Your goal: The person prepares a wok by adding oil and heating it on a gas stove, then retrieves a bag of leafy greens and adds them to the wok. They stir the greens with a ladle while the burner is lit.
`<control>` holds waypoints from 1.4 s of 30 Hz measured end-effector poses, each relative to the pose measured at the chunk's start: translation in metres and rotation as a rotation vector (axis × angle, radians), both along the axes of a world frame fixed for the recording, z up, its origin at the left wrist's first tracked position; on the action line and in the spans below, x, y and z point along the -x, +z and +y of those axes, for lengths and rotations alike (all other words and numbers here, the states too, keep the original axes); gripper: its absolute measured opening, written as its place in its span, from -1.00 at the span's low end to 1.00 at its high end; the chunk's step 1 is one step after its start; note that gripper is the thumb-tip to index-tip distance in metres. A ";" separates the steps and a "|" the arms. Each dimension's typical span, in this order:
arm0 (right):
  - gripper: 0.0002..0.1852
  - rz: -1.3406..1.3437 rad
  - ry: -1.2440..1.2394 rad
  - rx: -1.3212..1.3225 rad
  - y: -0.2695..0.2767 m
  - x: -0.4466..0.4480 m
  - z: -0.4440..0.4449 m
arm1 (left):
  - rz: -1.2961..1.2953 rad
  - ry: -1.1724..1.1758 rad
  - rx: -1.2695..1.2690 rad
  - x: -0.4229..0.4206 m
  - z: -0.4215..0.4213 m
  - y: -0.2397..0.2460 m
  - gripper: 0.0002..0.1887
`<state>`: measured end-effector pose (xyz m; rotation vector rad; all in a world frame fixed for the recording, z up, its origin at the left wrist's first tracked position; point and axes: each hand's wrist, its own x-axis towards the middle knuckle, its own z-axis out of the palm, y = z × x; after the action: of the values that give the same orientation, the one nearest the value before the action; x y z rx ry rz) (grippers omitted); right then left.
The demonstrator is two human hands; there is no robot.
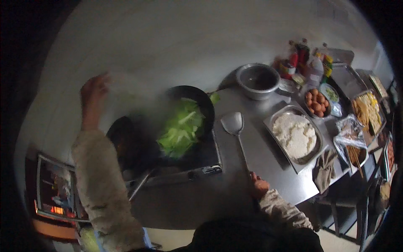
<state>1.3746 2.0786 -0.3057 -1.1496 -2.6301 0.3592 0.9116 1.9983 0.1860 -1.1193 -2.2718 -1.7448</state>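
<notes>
A metal wok spatula [234,123] rests its blade on the steel worktop, and my right hand [260,186] is closed on its handle. Left of it, chopped green leafy vegetables [181,129] lie in a dark wok [206,107] over the stove, with haze or steam around them. My left hand [95,91] is raised left of the wok, near the wall; it is blurred, and I cannot tell whether it holds anything.
A metal bowl [258,80] stands behind the spatula. Rightward are a steel tray of white food, perhaps rice [295,134], a bowl of brown eggs [316,102], sauce bottles [315,71], a cloth [324,170] and a tray of sliced foods [368,113].
</notes>
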 end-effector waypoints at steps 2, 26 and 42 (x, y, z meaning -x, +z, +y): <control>-0.36 0.020 0.031 0.012 -0.036 -0.007 0.001 | -0.076 -0.049 -0.147 -0.003 -0.007 0.001 -0.71; -0.52 0.148 0.229 0.039 0.065 -0.014 0.132 | -0.545 -0.289 -0.171 -0.144 -0.093 -0.093 -0.78; -0.55 0.257 0.202 -0.430 -0.027 0.421 0.359 | -0.969 0.146 -0.066 -0.185 -0.199 -0.261 -0.78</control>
<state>0.9537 2.4374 -0.3331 -0.6568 -2.4332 -0.0270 1.0969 1.7992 -0.0748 -0.0157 -2.5663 -2.6289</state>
